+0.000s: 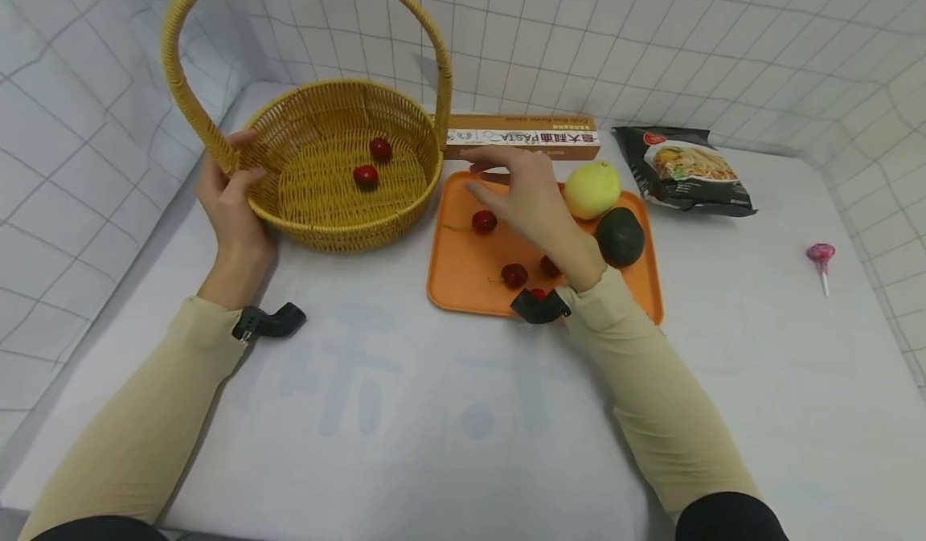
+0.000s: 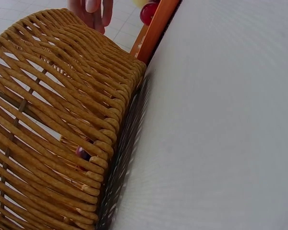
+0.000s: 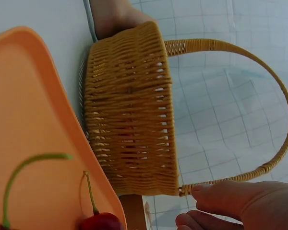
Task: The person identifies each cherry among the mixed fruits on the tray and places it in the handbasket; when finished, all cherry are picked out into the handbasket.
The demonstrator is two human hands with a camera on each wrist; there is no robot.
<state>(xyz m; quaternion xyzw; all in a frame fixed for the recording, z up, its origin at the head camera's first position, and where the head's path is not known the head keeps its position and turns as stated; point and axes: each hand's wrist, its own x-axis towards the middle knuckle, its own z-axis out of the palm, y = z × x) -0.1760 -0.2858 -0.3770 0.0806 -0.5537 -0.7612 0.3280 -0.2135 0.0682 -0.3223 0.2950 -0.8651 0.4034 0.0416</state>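
Note:
My left hand (image 1: 235,195) grips the left side of a yellow wicker basket (image 1: 289,216), thumb over the rim near the foot of its tall handle. Two cherries (image 1: 366,177) lie on the basket's floor. My right hand (image 1: 531,195) hovers above an orange tray (image 1: 463,276), thumb and fingers apart with nothing between them. Below its fingertips a cherry with a stem (image 1: 484,221) lies on the tray. More cherries (image 1: 514,275) rest nearer the front edge, partly hidden by the wrist. In the right wrist view, two stems and a cherry (image 3: 102,222) show at the bottom.
A yellow-green fruit (image 1: 592,190) and a dark green avocado-like fruit (image 1: 620,237) sit at the tray's right. Behind stands a brown pasta box (image 1: 521,137); a black noodle packet (image 1: 687,171) lies beside it. Far right is a pink lollipop (image 1: 821,256). Gridded white walls surround the table.

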